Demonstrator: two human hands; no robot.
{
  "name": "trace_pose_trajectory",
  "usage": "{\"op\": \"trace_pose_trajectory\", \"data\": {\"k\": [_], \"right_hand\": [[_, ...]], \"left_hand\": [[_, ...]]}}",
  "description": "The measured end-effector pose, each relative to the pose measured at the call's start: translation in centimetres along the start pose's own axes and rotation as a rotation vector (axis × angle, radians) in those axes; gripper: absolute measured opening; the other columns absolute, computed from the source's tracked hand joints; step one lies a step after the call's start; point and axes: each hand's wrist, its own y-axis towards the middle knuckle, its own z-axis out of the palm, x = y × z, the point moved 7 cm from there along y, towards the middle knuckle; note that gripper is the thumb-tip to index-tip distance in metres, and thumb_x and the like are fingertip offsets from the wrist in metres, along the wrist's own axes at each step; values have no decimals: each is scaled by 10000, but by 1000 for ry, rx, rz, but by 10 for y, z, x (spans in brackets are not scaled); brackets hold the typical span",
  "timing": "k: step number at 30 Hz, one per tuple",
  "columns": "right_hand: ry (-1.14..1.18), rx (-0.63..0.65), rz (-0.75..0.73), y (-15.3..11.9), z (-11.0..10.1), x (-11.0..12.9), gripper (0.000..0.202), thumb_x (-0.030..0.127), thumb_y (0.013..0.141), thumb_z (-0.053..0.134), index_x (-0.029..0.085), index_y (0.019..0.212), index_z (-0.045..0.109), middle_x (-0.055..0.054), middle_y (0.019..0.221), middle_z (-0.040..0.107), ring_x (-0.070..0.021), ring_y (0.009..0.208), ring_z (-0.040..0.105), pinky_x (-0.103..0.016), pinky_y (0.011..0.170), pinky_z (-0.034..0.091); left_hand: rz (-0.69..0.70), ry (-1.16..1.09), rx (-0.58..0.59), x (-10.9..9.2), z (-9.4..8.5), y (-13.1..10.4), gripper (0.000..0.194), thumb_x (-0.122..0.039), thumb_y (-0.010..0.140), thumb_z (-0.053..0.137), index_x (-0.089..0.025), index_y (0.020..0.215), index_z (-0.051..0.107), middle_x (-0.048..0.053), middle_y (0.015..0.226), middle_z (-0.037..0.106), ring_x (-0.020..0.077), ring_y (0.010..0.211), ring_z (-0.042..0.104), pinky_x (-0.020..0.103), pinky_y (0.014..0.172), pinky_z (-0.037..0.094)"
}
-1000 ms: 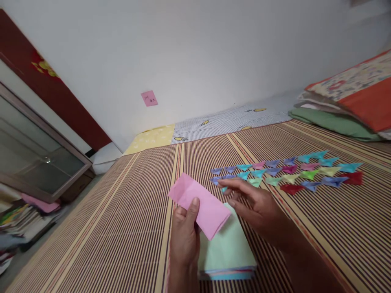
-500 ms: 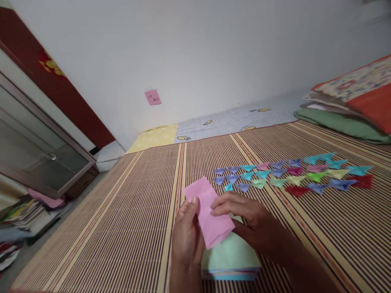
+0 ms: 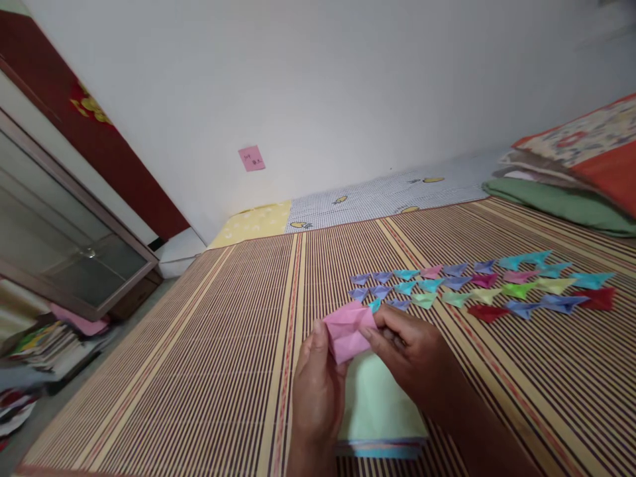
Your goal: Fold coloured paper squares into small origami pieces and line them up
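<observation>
A creased pink paper (image 3: pixel 349 333) is held up between both hands above the mat. My left hand (image 3: pixel 318 377) grips its left edge, thumb on the near face. The thumb and fingers of my right hand (image 3: pixel 410 344) pinch its right side. Below lies a stack of paper (image 3: pixel 382 404), pale green on top with blue and other colours at the edge. Beyond my right hand, several small folded paper pieces (image 3: pixel 457 281) in blue, pink, green, yellow and red lie in rows.
The striped mat (image 3: pixel 223 331) reaches a patterned cloth (image 3: pixel 342 202) along the wall. Folded bedding (image 3: pixel 571 192) is piled at the right. A pink note (image 3: pixel 252 158) is on the wall. Books (image 3: pixel 42 341) and a glass-fronted cabinet (image 3: pixel 74 232) stand left.
The pink paper has changed from a long upright shape to a shorter one. My right fingers, earlier resting on its face, now pinch its right side. The view has shifted slightly.
</observation>
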Motion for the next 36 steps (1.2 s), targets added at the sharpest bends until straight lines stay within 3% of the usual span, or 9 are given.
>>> {"op": "trace_pose_trajectory", "data": {"k": [4, 7, 16, 24, 32, 36], "right_hand": [[-27, 9, -34, -2, 3, 0, 252, 233, 981, 549, 223, 730, 518, 44, 627, 475, -128, 555, 454, -255, 554, 356], [-80, -4, -44, -2, 2, 0, 259, 229, 974, 547, 224, 720, 498, 43, 625, 473, -127, 551, 437, -260, 552, 349], [-9, 138, -8, -1, 1, -4, 301, 263, 990, 524, 230, 701, 445, 41, 637, 481, -131, 570, 446, -258, 552, 346], [-6, 167, 38, -2, 5, -11, 312, 295, 1011, 508, 233, 715, 429, 32, 660, 486, -141, 591, 460, -270, 575, 348], [21, 124, 100, -4, 6, -12, 313, 312, 984, 531, 235, 694, 442, 37, 635, 468, -144, 573, 430, -278, 562, 325], [98, -24, 244, -5, 3, -21, 292, 366, 907, 661, 235, 709, 490, 48, 620, 484, -138, 562, 443, -271, 547, 336]], "left_hand": [[-15, 123, 48, 7, -1, -1, 358, -457, 840, 817, -145, 1015, 803, 120, 1032, 804, 278, 1055, 731, 367, 947, 553], [-24, 169, 87, 11, 1, -1, 328, -376, 847, 823, -143, 1075, 789, 110, 1012, 804, 264, 1022, 738, 363, 942, 547], [-41, 103, 131, 8, 13, -2, 499, -426, 811, 839, -134, 1206, 751, 132, 967, 810, 295, 969, 758, 405, 908, 566], [-61, 145, 138, 14, 6, -1, 398, -414, 889, 772, -136, 1175, 773, 139, 1020, 803, 278, 1015, 743, 379, 929, 556], [-71, 101, 80, 16, 1, 0, 446, -489, 855, 790, -131, 1121, 793, 157, 1066, 799, 313, 1091, 724, 413, 969, 552], [-51, 31, 101, 12, 9, -1, 481, -451, 840, 810, -144, 1208, 774, 165, 1110, 800, 334, 1160, 706, 433, 1035, 523]]}}
